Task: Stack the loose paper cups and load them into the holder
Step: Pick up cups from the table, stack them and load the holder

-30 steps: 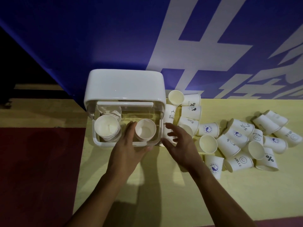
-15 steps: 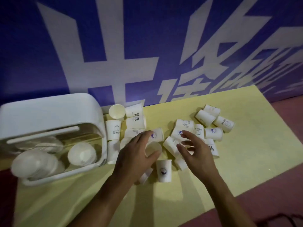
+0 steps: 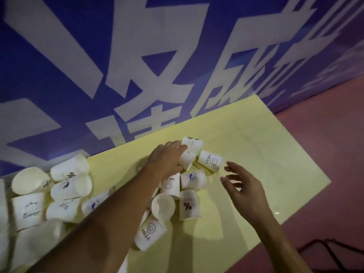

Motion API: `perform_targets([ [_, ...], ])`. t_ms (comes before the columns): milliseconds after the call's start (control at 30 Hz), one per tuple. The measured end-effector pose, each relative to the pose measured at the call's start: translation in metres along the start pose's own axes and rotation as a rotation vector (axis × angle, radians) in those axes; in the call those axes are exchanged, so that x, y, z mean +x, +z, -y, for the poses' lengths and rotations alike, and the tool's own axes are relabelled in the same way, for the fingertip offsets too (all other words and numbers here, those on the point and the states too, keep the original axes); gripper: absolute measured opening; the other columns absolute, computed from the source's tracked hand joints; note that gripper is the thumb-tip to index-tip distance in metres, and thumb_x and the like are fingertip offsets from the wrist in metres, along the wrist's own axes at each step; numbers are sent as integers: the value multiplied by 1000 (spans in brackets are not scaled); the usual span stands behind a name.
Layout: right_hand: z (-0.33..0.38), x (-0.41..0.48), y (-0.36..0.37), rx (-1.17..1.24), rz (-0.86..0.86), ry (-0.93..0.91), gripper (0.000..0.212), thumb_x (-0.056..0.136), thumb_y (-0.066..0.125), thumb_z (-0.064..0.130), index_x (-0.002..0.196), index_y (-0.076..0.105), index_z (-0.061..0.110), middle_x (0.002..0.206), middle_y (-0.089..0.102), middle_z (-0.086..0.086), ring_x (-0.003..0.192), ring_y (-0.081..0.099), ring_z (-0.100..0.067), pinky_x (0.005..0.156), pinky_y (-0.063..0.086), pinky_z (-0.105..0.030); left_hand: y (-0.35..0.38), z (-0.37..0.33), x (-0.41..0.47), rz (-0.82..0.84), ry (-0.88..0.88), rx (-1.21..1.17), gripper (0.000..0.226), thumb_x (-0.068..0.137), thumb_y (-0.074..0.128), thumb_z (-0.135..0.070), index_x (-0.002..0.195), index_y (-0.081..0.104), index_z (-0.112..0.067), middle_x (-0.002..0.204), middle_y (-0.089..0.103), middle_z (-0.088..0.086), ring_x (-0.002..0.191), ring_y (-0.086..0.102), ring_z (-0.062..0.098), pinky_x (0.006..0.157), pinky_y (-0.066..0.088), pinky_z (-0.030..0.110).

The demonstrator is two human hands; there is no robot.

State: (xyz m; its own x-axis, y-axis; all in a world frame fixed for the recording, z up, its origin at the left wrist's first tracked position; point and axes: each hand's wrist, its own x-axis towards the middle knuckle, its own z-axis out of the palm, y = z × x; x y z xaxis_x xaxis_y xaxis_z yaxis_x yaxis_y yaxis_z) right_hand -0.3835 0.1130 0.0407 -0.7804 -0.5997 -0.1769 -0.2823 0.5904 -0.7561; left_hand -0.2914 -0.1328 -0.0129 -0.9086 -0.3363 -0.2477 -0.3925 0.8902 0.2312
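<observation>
Paper cups (image 3: 189,205) lay scattered all over the yellow table (image 3: 256,138), nearly every one tipped on its side. One bunch was heaped at the left edge (image 3: 67,188); another sprawled across the middle, and that was where the hands were.

The left hand (image 3: 167,158) stretched over the middle bunch to its far end, palm down, draped on a plain cup (image 3: 187,162). Its fingertips touched the farthest cup (image 3: 194,144). The thumb was hidden, so I could not tell whether the hand gripped or only rested.

The right hand (image 3: 244,188) hovered above the table at the right of the bunch, fingers spread wide and holding nothing. It was just beside a cup marked HELLO (image 3: 210,160) that lay with its base toward the left hand.

Nearer the person, one cup showed its open mouth (image 3: 163,206), and another HELLO cup (image 3: 149,233) lay beside the left forearm. A blue wall with big white lettering (image 3: 137,56) rose behind the table.
</observation>
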Motion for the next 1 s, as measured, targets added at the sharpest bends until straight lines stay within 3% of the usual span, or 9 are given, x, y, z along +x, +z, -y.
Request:
perform_targets([
  [133, -28, 28, -10, -9, 0, 42, 44, 94, 73, 24, 136, 61, 28, 120, 68, 19, 101, 67, 1, 85, 57, -28, 9, -5, 32, 93, 112, 237, 74, 86, 70, -31, 151, 34, -32, 150, 40, -2, 127, 48, 22, 98, 42, 38],
  [300, -45, 68, 0, -66, 46, 45, 49, 93, 74, 23, 140, 59, 23, 130, 66, 7, 104, 66, -10, 84, 51, -25, 19, -8, 44, 76, 155, 252, 61, 83, 70, -17, 138, 46, -30, 144, 44, -4, 126, 48, 19, 100, 41, 35],
  [433, -43, 109, 15, -148, 123, 7, 62, 91, 76, 33, 146, 53, 17, 142, 59, -1, 124, 59, -20, 103, 48, -36, 23, -1, 47, 49, 141, 176, 55, 80, 75, -23, 129, 48, -27, 129, 54, -6, 113, 54, 16, 94, 42, 31],
  [533, -33, 138, 34, -201, 171, 6, 79, 84, 81, 40, 150, 47, 14, 147, 53, -7, 136, 50, -26, 112, 42, -40, 14, 9, 38, -14, -32, -68, 58, 78, 78, -35, 126, 47, -25, 115, 60, -5, 106, 61, 20, 84, 44, 30],
  [667, -25, 164, 64, -371, 254, 81, 101, 73, 82, 59, 154, 36, 21, 146, 52, -4, 136, 46, -28, 107, 45, -52, -9, 24, -8, -387, -476, -720, 74, 78, 86, -40, 137, 43, -30, 123, 53, -11, 105, 58, 12, 75, 47, 24],
  [767, -26, 172, 79, -429, 257, 130, 87, 75, 82, 56, 144, 43, 19, 132, 60, -6, 122, 55, -31, 99, 49, -50, -21, 30, -59, -507, -516, -944, 78, 78, 88, -37, 138, 40, -44, 130, 56, -16, 108, 61, 6, 74, 54, 22],
  [867, -28, 173, 84, -353, 195, 76, 64, 78, 82, 38, 130, 51, 15, 120, 65, -8, 109, 62, -34, 90, 51, -47, -21, 38, -98, -516, -523, -1064, 83, 76, 90, -28, 137, 37, -49, 127, 58, -18, 110, 64, 10, 82, 60, 35],
  [1000, -12, 164, 83, -190, 102, -75, 71, 79, 85, 23, 138, 47, 10, 125, 57, -8, 104, 57, -24, 82, 49, -36, -14, 55, -135, -531, -519, -1114, 77, 74, 91, -19, 127, 46, -51, 127, 62, -20, 110, 66, 13, 88, 60, 44],
])
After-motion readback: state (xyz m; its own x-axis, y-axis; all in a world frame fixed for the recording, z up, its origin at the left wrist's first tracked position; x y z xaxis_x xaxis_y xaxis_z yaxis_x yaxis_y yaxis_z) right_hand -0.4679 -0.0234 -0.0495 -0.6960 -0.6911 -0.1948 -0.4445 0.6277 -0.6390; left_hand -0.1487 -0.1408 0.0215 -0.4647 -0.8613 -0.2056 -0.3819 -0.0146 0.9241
